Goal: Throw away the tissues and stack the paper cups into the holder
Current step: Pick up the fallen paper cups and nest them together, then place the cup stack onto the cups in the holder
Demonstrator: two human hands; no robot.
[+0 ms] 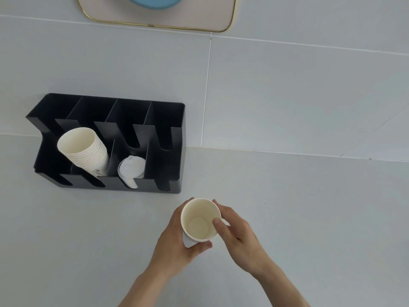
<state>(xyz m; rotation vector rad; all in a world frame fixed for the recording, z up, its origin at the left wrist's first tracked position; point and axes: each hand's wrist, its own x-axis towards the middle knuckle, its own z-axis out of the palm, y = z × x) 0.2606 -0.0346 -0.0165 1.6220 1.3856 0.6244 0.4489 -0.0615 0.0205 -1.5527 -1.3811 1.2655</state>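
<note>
Cup: you have one paper cup (200, 220) upright, mouth toward you, empty inside, at about 6 o'clock in the view, just in front of the holder's near right corner.
Left hand: your left hand (177, 242) wraps the cup's side from 8 o'clock — thumb across the near wall, fingers round the far side. Closed on the cup.
Right hand: your right hand (238, 235) comes in from 4 o'clock, thumb tip hooked over the rim and inside, fingers on the outer wall. Also gripping the cup.
Holder: the black holder (174, 151) stands at 10 o'clock on the counter (298, 218), backed against the wall (287, 96), split into four slots.
Stack: a stack (85, 149) of nested cups leans in the second slot from the left, mouths tilted up toward you.
Lids: white lids (131, 168) sit in the third slot — the outer two slots look empty.
Tissues: none in view.
Tray: at 12 o'clock, a gold-edged tray (159, 18) against the wall, cut off by the frame.
</note>
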